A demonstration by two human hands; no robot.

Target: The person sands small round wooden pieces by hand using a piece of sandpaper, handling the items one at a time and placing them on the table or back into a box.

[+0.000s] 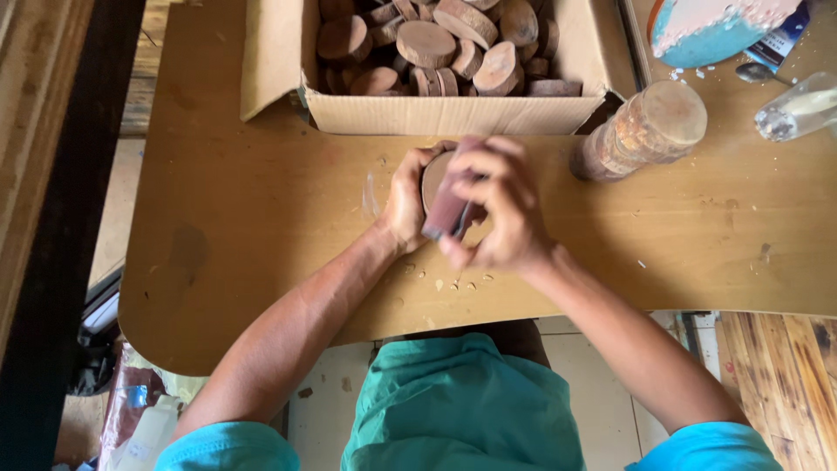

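A round wooden disc is held on edge above the table, just in front of the box of like slices, and is clasped from its left rim by the curled fingers of the left hand. A folded reddish sanding sheet is pinched by the closed fingers of the right hand and is pressed against the disc's right face, its long axis running toward the body. The disc is thus set between the two hands, touched by both; a jar stands apart at the right.
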